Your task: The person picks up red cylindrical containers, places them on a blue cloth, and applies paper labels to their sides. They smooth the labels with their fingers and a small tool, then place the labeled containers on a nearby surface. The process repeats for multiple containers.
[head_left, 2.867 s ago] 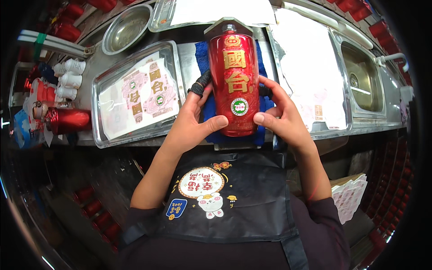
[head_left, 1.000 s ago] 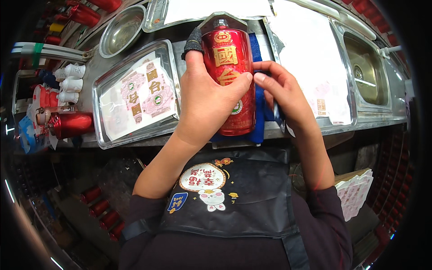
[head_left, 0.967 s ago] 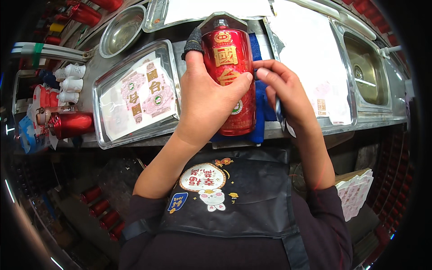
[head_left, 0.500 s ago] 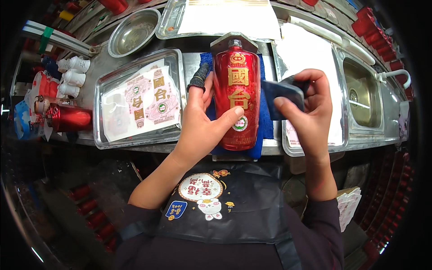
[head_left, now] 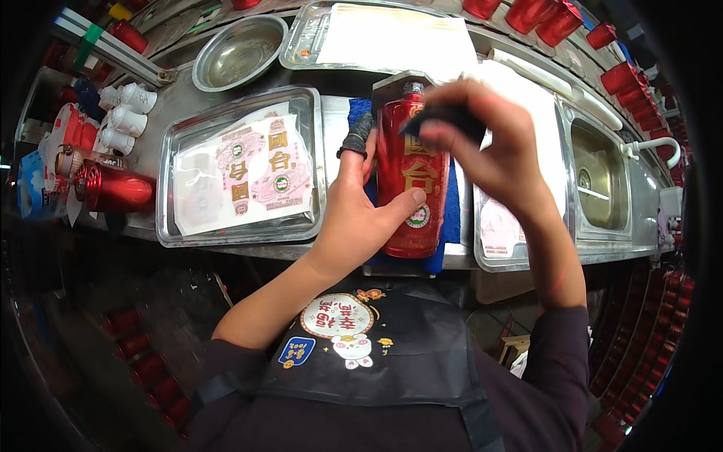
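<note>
A red glossy bottle (head_left: 395, 166) with gold characters and a round green-and-white mark lies on a blue cloth (head_left: 453, 203), its neck resting toward a metal support at the far end. My left hand (head_left: 350, 215) grips the bottle from its left side, thumb across the lower front; a dark knit finger cover (head_left: 355, 135) is on one finger. Over the bottle's upper part is my right hand (head_left: 504, 139), blurred, closed on a dark flat scraper (head_left: 456, 120). The scraper hides part of the upper lettering; whether it touches the glass I cannot tell.
To the left, a metal tray (head_left: 316, 173) holds decal sheets (head_left: 252, 169). Behind it stands a metal bowl (head_left: 241, 53). A tray with white paper (head_left: 388, 34) lies at the back. On the right are another tray (head_left: 508, 261) with sheets and a sink (head_left: 602, 173). A red bottle (head_left: 120, 187) lies far left.
My right hand with the scraper has moved from beside the bottle's right side up and left over its upper part. My left hand still holds the bottle; the whole view has shifted slightly.
</note>
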A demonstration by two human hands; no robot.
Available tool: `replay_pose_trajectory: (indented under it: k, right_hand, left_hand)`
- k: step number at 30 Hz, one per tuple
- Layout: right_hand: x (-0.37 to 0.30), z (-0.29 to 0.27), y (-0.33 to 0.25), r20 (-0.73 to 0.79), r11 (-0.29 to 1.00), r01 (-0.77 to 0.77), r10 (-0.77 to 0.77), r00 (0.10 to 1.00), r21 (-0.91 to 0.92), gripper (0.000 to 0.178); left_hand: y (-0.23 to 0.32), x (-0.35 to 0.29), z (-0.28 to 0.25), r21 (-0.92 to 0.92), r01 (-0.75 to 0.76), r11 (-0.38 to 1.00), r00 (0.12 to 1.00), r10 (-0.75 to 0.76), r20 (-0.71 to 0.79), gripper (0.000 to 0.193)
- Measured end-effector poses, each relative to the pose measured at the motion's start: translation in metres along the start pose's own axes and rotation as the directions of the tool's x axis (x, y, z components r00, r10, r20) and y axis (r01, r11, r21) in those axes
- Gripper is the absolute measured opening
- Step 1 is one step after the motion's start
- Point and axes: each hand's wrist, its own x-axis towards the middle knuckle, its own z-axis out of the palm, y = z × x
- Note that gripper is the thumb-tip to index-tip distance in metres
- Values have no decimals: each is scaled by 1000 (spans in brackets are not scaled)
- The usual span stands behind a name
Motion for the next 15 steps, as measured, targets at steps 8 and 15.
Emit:
replay_pose_trajectory:
  k: [8,15]
  right_hand:
    - [1,9,6,46,930,235,-232,972,-281,26]
    - [-53,7,-50,162,973,229,-221,962,-35,26]
  left_hand:
    - [8,-2,-5,-160,3,987,1000,0,21,81]
    - [6,-13,-24,-281,84,956,996,-84,12,74]
